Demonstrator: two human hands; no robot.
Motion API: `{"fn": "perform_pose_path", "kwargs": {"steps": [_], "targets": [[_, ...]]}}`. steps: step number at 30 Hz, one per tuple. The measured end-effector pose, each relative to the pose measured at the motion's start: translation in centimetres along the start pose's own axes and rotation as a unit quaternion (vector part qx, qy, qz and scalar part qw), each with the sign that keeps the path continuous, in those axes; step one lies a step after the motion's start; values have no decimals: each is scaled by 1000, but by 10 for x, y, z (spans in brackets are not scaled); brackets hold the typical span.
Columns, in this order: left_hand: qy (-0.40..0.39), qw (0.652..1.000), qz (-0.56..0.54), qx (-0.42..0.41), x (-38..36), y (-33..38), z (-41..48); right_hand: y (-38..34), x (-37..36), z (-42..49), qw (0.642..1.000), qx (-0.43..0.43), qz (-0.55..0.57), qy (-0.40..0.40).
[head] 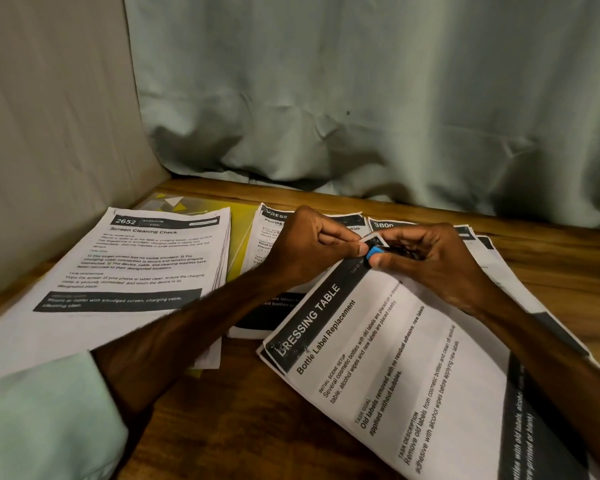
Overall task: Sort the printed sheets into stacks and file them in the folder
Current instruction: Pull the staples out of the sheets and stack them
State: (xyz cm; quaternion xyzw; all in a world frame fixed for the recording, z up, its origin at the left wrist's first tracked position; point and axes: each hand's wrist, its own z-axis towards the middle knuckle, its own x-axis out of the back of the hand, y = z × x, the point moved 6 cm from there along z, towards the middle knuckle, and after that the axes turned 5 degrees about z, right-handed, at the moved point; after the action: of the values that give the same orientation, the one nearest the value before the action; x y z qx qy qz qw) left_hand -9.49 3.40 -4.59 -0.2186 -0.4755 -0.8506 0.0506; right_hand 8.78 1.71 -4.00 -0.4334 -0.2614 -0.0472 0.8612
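Sheets headed Dressing Table (413, 358) lay slanted before me, long axis running from my right forearm up to their far corner, where my left hand (312, 244) and right hand (433, 261) both pinched a blue clip (375, 253), the yellow folder (241, 233) off to my left.

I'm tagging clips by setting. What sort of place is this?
Probably a home desk corner, not an office: a wooden table set against a draped pale green curtain, stacks of printed sheets and a yellow folder on it. The left hand and right hand pinch a blue clip.
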Motion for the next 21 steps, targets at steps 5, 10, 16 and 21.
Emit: {"fn": "perform_pose_path", "kwargs": {"steps": [5,10,16,21], "targets": [[-3,1000,-1,2,0,0,-1,1,0,-1,1000,3,0,3],[-1,1000,-9,11,-1,-3,0,1,-1,0,1000,9,5,11],[-11,999,-33,17,-3,-5,0,-1,-2,-1,1000,9,17,10],[-9,1000,-21,0,-4,-6,2,4,0,-1,999,10,17,30]]}}
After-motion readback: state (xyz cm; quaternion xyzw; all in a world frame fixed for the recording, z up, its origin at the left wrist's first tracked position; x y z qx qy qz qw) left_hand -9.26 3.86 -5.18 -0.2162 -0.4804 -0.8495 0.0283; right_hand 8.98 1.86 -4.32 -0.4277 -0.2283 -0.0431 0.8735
